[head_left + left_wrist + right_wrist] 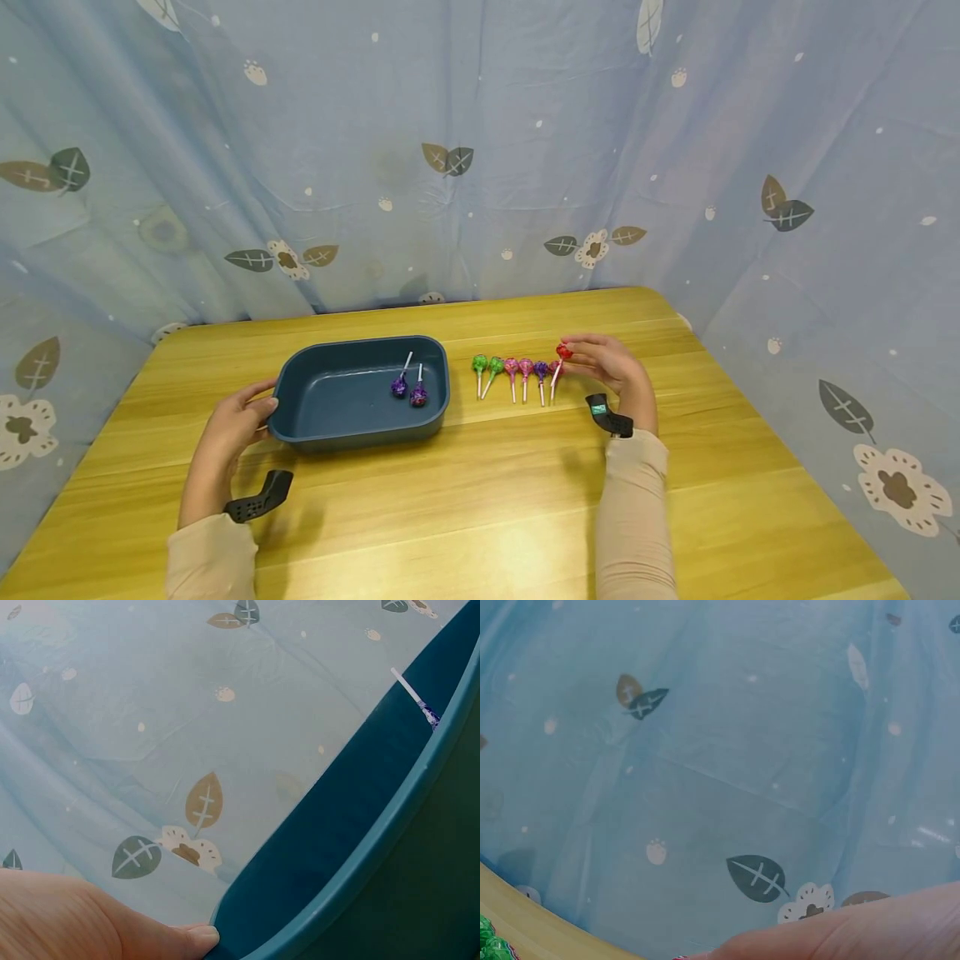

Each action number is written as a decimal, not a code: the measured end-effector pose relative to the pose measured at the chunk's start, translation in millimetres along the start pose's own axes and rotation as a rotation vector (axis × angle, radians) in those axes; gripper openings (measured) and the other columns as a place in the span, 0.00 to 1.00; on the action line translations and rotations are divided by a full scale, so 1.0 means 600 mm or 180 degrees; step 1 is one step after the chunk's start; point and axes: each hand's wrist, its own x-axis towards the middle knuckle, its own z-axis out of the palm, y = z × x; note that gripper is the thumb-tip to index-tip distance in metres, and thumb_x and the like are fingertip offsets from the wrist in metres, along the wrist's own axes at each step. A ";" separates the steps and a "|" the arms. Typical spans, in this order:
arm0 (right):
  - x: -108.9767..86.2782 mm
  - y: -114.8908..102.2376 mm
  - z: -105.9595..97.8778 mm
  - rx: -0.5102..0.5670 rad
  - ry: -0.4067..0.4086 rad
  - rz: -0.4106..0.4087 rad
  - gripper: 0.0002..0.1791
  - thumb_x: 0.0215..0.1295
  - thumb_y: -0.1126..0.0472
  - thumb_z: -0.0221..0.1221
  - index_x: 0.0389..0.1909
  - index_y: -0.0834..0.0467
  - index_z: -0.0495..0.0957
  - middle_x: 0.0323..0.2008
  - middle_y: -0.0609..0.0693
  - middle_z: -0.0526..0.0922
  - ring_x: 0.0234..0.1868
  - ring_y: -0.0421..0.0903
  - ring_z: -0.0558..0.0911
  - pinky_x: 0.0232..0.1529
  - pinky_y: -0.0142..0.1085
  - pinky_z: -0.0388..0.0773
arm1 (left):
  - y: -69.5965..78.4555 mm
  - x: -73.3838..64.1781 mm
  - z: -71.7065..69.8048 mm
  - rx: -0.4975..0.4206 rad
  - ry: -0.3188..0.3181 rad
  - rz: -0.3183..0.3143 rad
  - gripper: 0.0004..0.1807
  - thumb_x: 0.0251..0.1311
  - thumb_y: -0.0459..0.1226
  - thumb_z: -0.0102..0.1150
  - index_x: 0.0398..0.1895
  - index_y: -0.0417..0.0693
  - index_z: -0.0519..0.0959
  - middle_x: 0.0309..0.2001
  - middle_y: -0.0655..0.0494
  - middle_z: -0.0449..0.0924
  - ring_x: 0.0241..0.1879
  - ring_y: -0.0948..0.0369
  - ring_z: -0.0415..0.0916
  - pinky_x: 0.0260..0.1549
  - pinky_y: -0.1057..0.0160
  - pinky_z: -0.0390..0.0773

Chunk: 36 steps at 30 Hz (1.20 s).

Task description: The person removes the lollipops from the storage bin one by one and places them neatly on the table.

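A dark blue plastic bin [358,435] stands on the table, with two purple-wrapped lollipops [417,395] lying inside toward its right end. My left hand [234,421] grips the bin's left end, the thumb at the rim in the left wrist view. Over at the right, my right hand [613,367] pinches a red lollipop [564,352] by its head, its stick slanting down. That lollipop overlaps the right end of a row: two green lollipops [479,363], two pink lollipops [512,367], a purple lollipop [542,372] and a partly covered reddish lollipop [553,367].
The wooden table [450,517] has its back edge against a pale blue curtain [480,225] printed with leaves and flowers. Curtain also hangs along both sides. A black wrist camera [258,497] sits on the left wrist, another camera [609,417] on the right.
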 end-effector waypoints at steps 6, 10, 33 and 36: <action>-0.002 0.003 -0.010 -0.0018 0.0008 0.0033 0.24 0.74 0.68 0.48 0.66 0.75 0.61 0.47 0.56 0.78 0.42 0.47 0.84 0.56 0.45 0.68 | 0.001 -0.001 0.000 0.0002 -0.0027 0.0008 0.29 0.76 0.38 0.38 0.75 0.35 0.50 0.65 0.27 0.61 0.45 0.56 0.78 0.41 0.60 0.79; -0.005 0.005 -0.015 -0.0087 0.0051 0.0117 0.25 0.74 0.67 0.48 0.66 0.75 0.60 0.47 0.57 0.77 0.39 0.46 0.85 0.53 0.41 0.72 | 0.002 -0.001 -0.001 0.0028 -0.0038 0.0004 0.29 0.75 0.38 0.38 0.75 0.36 0.50 0.66 0.27 0.59 0.48 0.53 0.77 0.41 0.59 0.78; 0.009 0.031 -0.009 -0.0480 0.0535 0.0356 0.19 0.71 0.71 0.51 0.59 0.75 0.71 0.40 0.55 0.83 0.34 0.44 0.84 0.49 0.41 0.77 | 0.002 -0.001 0.000 0.0013 0.0010 -0.0004 0.29 0.75 0.38 0.39 0.74 0.34 0.52 0.61 0.28 0.66 0.40 0.61 0.78 0.39 0.61 0.79; 0.011 0.032 -0.008 -0.0512 0.0549 0.0360 0.18 0.71 0.71 0.51 0.58 0.75 0.71 0.38 0.54 0.82 0.34 0.43 0.83 0.48 0.41 0.77 | 0.002 -0.002 -0.001 0.0034 -0.0019 0.0002 0.29 0.75 0.38 0.38 0.74 0.34 0.51 0.64 0.28 0.63 0.43 0.59 0.77 0.40 0.60 0.78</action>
